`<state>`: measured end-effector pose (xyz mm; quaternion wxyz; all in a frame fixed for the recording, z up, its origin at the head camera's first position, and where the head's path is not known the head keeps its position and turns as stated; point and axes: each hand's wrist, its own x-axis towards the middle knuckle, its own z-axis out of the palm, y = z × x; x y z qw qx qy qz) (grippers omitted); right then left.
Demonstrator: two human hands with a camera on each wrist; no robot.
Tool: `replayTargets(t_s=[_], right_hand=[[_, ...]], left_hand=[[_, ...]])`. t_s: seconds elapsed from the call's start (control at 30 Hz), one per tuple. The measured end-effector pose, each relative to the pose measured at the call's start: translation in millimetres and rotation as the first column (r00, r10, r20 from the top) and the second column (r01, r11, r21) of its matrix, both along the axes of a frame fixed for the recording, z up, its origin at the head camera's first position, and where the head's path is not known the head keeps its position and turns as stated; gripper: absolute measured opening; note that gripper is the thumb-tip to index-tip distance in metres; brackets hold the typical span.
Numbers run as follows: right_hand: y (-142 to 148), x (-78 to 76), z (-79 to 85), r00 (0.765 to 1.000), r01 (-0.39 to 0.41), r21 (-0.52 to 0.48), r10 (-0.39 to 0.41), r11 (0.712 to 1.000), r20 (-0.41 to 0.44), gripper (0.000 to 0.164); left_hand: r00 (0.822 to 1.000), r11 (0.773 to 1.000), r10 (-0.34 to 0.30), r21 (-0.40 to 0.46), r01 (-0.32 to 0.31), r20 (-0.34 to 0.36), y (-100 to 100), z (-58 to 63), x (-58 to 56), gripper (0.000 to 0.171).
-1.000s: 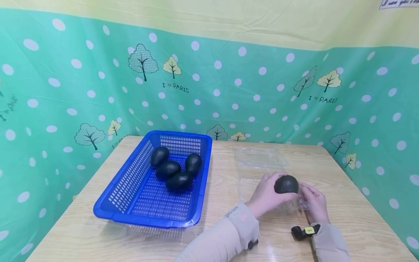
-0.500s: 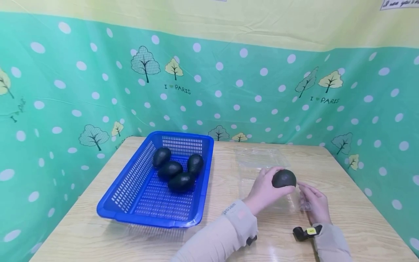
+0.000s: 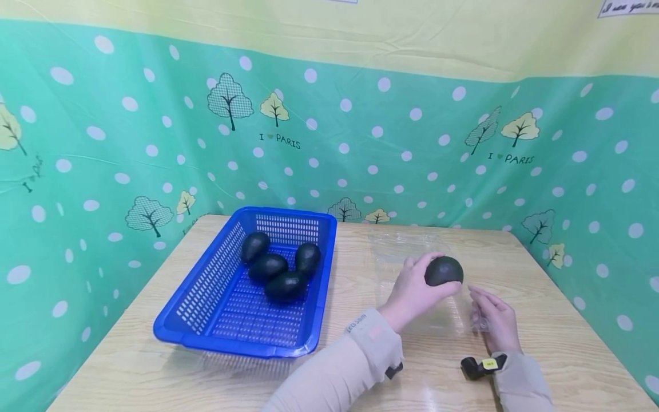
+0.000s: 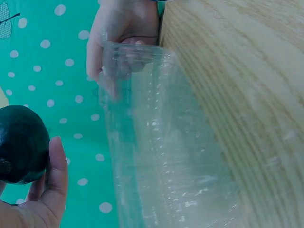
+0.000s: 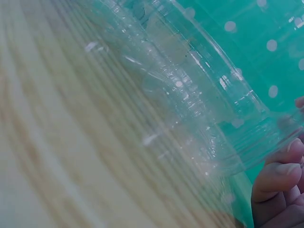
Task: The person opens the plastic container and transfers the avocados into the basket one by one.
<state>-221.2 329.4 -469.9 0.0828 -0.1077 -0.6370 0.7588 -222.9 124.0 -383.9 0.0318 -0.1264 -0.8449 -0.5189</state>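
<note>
A dark avocado (image 3: 445, 270) is held by my left hand (image 3: 416, 290), above a clear plastic clamshell container (image 3: 437, 323) that lies with its lid folded back on the table. The left wrist view has this avocado (image 4: 21, 145) at the left edge, apart from the see-through container (image 4: 166, 156). My right hand (image 3: 496, 323) grips the near right rim of the container between thumb and fingers. In the right wrist view the curled fingers (image 5: 280, 178) are at the right, against the container's corner (image 5: 256, 137).
A blue plastic basket (image 3: 247, 351) stands on the left of the wooden table (image 3: 355, 269), with several avocados (image 3: 285, 286) inside. A green dotted curtain (image 3: 360, 126) surrounds the table's back and sides. A small black device (image 3: 471, 368) is strapped to the right wrist.
My left hand has risen and shifted slightly left with the avocado, away from the container. My right hand stays on the rim. The view has shifted slightly.
</note>
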Motion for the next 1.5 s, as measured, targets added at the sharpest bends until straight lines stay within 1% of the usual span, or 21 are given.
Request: replayTargets(t_s=[0.2, 0.43, 0.83, 0.97, 1.13, 1.33, 1.5], right_hand=[[0, 0.0, -0.1, 1.0, -0.001, -0.014, 0.002, 1.0, 0.005, 0.014], [1, -0.7, -1.3, 1.0, 0.021, -0.047, -0.021, 0.999, 0.003, 0.013], [1, -1.6, -1.3, 0.999, 0.027, -0.045, -0.025, 0.999, 0.03, 0.011], [1, -0.4, -1.1, 0.999, 0.03, -0.042, -0.029, 0.999, 0.02, 0.01], [0, 0.4, 0.3, 0.999, 0.025, -0.037, -0.024, 0.999, 0.021, 0.009], [0, 0.6, 1.0, 1.0, 0.021, -0.058, -0.02, 0.998, 0.015, 0.009], [0, 0.1, 1.1, 1.0, 0.019, -0.064, -0.018, 0.998, 0.012, 0.011]], left_hand=[[1.0, 1.0, 0.008, 0.001, -0.008, 0.004, -3, 7.4, 1.0, 0.06], [1.0, 1.0, 0.023, -0.002, -0.023, -0.01, -5, 15.1, 0.6, 0.061], [0.999, 1.0, 0.028, 0.011, -0.028, -0.021, -13, 30.7, 1.9, 0.059], [0.999, 1.0, 0.027, 0.013, -0.027, -0.024, -15, 35.3, -0.1, 0.059], [0.998, 0.999, 0.037, 0.003, -0.037, -0.046, -21, 42.0, -2.0, 0.059], [0.997, 0.999, 0.045, 0.003, -0.045, -0.068, -27, 49.6, -4.1, 0.06], [0.996, 0.998, 0.06, 0.013, -0.059, -0.066, -32, 55.7, -5.5, 0.061]])
